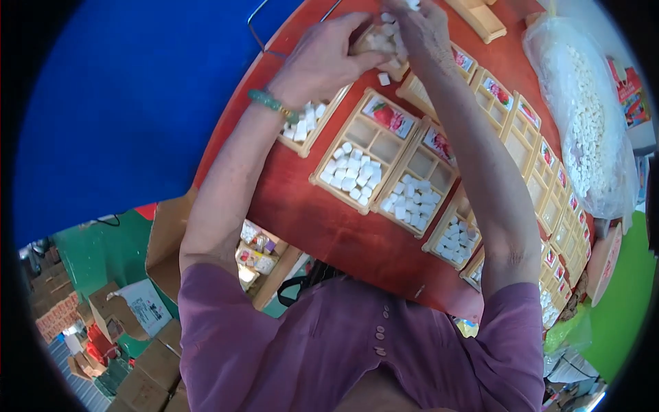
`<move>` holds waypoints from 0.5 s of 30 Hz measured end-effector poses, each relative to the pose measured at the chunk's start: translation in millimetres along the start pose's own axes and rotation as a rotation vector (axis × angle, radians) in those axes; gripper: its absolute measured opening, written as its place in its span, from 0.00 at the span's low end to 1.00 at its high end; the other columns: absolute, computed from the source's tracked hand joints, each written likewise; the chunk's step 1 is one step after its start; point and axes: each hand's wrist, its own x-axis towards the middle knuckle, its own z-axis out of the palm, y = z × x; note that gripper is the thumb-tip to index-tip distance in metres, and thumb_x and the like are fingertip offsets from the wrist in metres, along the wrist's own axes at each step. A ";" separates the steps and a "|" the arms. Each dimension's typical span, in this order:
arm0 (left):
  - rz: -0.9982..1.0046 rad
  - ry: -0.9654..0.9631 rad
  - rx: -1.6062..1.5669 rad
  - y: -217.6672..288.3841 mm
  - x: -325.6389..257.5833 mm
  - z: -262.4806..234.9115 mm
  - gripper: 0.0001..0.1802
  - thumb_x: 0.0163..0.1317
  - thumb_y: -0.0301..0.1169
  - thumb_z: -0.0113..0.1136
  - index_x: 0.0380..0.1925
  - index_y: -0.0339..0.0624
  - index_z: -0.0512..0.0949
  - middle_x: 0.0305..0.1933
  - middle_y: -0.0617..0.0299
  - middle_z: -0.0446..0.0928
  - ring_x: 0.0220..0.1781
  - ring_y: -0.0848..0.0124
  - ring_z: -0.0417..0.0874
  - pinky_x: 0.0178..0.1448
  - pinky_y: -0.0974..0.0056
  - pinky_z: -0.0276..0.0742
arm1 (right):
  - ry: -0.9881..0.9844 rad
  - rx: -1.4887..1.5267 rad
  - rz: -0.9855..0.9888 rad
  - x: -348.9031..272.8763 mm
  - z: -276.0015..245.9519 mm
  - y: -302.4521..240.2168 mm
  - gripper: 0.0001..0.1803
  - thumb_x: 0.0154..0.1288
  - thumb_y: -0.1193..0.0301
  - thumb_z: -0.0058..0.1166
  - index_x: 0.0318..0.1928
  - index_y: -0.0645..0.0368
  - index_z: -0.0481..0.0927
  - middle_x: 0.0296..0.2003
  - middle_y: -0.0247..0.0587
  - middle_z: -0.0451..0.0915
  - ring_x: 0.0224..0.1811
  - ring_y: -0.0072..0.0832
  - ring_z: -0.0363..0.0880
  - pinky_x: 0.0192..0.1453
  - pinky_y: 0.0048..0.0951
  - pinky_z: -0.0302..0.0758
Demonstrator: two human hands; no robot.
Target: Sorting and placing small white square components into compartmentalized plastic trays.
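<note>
Head view: both bare hands are brought together at the far edge of a red tabletop, over a blurred cluster of small white cube-like pieces. The left hand is seen half open, its thumb parted from its curved fingers, with pale pieces between them; whether anything is gripped cannot be told. The right hand is bent over the cluster from the right, its fingertips blurred and partly hidden — its hold cannot be told either. One loose white cube is seen on the tabletop just below the cluster. Nearer, a pale wooden compartmented tray is set out, its near compartment filled with white pieces and its far end topped by a strawberry-printed card. A similar tray is placed just to its right, and more are lined up further right — some partly covered by the right forearm. At the far right, a large clear plastic bag is filled with white pieces. A green beaded bracelet is worn on the left wrist.
</note>
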 end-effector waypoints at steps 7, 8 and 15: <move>-0.116 -0.182 0.046 11.7 4.1 -4.3 0.34 0.58 0.40 0.70 0.58 0.31 0.69 0.50 0.39 0.80 0.55 0.48 0.82 0.58 0.52 0.77 | -0.038 -0.098 -0.045 -3.7 -3.1 -3.8 0.16 0.70 0.59 0.59 0.41 0.60 0.81 0.28 0.33 0.79 0.32 0.21 0.78 0.37 0.23 0.74; -0.132 -0.180 0.042 23.3 -1.8 -6.0 0.34 0.58 0.40 0.70 0.58 0.31 0.69 0.50 0.39 0.80 0.55 0.48 0.82 0.58 0.52 0.77 | -0.074 -0.027 -0.055 -5.4 -2.9 -5.4 0.16 0.70 0.58 0.59 0.42 0.60 0.81 0.28 0.33 0.79 0.32 0.21 0.78 0.38 0.24 0.74; -0.071 -0.181 0.162 10.4 1.8 -2.8 0.31 0.59 0.32 0.66 0.59 0.31 0.68 0.49 0.37 0.79 0.55 0.45 0.81 0.57 0.49 0.77 | -0.061 -0.037 0.019 -19.2 -3.4 -20.6 0.17 0.71 0.57 0.59 0.45 0.58 0.80 0.35 0.34 0.80 0.37 0.22 0.79 0.42 0.24 0.76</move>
